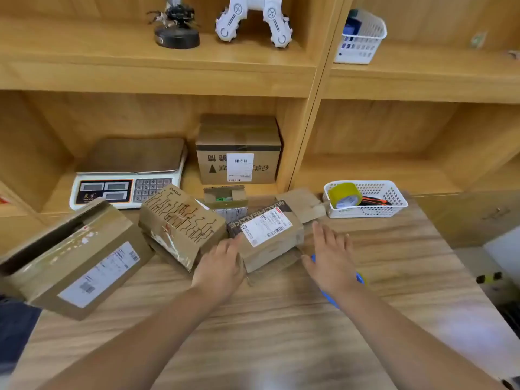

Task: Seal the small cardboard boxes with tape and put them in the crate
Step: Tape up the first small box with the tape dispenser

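Left hand [222,263] flat against labelled box [267,235]; right hand [332,257] spread just beside, empty. Advise: fold far flap [302,205] shut before fetching tape [344,195].

text "D40A" – circuit-print box [183,218] | text "MACHENIKE", inverted – labelled box [270,243]

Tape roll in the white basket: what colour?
Yellow; the tape roll shows best in the head view.

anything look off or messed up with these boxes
The big box at the left sits askew, open at its far end and seemingly overhanging the table edge. The D40A box leans, with torn tape on its near end.
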Tool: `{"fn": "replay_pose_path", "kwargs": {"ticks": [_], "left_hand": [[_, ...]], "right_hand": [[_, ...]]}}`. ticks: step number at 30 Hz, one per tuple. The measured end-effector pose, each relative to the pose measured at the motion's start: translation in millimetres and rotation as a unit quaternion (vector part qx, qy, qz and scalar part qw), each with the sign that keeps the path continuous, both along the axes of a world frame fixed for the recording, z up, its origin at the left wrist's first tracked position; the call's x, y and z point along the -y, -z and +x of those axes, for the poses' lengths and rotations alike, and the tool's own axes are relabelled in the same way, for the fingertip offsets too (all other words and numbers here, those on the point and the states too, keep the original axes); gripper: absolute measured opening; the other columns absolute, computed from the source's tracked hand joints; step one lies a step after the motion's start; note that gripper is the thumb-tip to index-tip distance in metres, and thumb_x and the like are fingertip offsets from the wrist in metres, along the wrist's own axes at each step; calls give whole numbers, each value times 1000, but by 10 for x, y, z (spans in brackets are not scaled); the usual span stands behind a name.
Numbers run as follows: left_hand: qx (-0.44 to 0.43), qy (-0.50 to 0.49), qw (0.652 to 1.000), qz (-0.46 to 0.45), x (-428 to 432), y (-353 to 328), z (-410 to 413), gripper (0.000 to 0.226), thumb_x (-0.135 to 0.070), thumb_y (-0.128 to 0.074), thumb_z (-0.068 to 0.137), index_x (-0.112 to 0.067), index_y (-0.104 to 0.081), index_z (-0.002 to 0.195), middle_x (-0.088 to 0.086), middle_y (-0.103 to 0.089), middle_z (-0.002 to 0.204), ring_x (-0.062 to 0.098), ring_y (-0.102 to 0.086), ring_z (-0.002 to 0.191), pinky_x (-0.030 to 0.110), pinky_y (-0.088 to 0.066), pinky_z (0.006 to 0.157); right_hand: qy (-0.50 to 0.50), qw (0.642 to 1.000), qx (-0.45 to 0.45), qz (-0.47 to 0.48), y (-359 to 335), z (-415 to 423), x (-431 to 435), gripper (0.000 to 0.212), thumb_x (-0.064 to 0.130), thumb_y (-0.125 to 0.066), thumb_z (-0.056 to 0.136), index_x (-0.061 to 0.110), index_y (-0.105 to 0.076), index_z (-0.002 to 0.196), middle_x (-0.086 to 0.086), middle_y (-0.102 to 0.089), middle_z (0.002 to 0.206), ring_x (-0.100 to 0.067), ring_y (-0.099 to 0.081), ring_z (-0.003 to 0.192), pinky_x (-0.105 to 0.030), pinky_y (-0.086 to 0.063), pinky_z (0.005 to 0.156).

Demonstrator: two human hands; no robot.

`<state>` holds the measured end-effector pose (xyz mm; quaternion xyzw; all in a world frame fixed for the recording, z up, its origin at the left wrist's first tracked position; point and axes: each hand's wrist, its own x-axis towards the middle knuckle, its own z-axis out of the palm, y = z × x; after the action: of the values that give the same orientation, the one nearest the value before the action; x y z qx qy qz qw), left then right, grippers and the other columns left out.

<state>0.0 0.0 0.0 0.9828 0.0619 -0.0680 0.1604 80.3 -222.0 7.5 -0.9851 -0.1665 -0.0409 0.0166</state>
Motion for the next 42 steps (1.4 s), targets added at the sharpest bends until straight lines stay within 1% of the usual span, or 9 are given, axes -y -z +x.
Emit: {"fn": "replay_pose_path", "kwargs": {"ticks": [3, 6, 11, 17, 21, 27, 32, 37, 42], "left_hand": [[-39, -79, 993, -82, 120, 110, 86, 77, -29, -53, 89, -18, -8, 151, 7, -37, 143, 25, -40, 129, 35, -35, 106], [-69, -154, 976, -136, 267, 198, 159, 83, -26, -57, 85, -19, -7, 150, 8, -39, 141, 25, -41, 128, 38, -38, 104], [-80, -246, 951, -170, 503, 294, 248, 92, -33, -59, 88, -10, 4, 151, 11, -28, 151, 30, -36, 133, 41, -37, 103], [-55, -310, 923, -220, 723, 357, 320, 91, -29, -60, 89, -11, 5, 151, 11, -36, 147, 31, -46, 124, 38, -42, 92], [-28, -347, 899, -264, 773, 405, 310, 88, -27, -65, 82, -18, -8, 149, 7, -44, 141, 29, -51, 118, 37, -46, 91], [-7, -354, 892, -281, 864, 396, 207, 89, -25, -69, 79, -22, -14, 149, 1, -53, 130, 24, -56, 108, 35, -49, 83], [-11, -369, 891, -264, 930, 388, 22, 80, -22, -66, 80, -21, -22, 147, 0, -56, 128, 25, -58, 106, 35, -50, 80], [14, -375, 889, -260, 926, 303, -174, 75, -18, -66, 79, -22, -29, 145, -1, -61, 117, 22, -60, 94, 34, -52, 74], [52, -368, 896, -244, 822, 250, -309, 71, -21, -66, 82, -15, -34, 145, 7, -55, 123, 24, -53, 108, 34, -48, 84]], "right_hand": [[-13, 998, -68, -15, 79, 152, 68, 81, 44, -55, 88, 9, -16, 150, -13, -35, 148, -37, -38, 127, -47, -21, 111], [-35, 993, -109, -11, 165, 329, 115, 80, 44, -48, 91, 12, -6, 151, -9, -26, 152, -31, -29, 135, -43, -16, 114], [-81, 982, -167, 49, 256, 583, 128, 80, 36, -54, 91, 11, -9, 151, -8, -26, 152, -28, -30, 135, -37, -21, 112], [-105, 947, -261, 154, 352, 741, 99, 86, 26, -60, 89, 12, -4, 152, -4, -15, 156, -25, -29, 138, -29, -29, 107], [-80, 920, -312, 223, 414, 776, 61, 89, 21, -66, 85, 17, -8, 152, -2, -24, 153, -20, -31, 137, -30, -29, 109], [-84, 904, -326, 262, 391, 735, 152, 76, 9, -59, 87, 20, -16, 150, -1, -31, 148, -18, -33, 134, -20, -24, 101], [-86, 896, -330, 283, 386, 637, 276, 67, 5, -52, 88, 25, -26, 146, 9, -45, 134, -14, -44, 126, -23, -36, 95], [-76, 908, -323, 256, 364, 462, 333, 66, 10, -48, 90, 23, -23, 150, 1, -39, 147, -16, -41, 131, -30, -37, 104], [-70, 911, -305, 269, 256, 281, 288, 61, 4, -45, 92, 17, -29, 149, -3, -36, 148, -19, -36, 134, -28, -32, 108]]}}
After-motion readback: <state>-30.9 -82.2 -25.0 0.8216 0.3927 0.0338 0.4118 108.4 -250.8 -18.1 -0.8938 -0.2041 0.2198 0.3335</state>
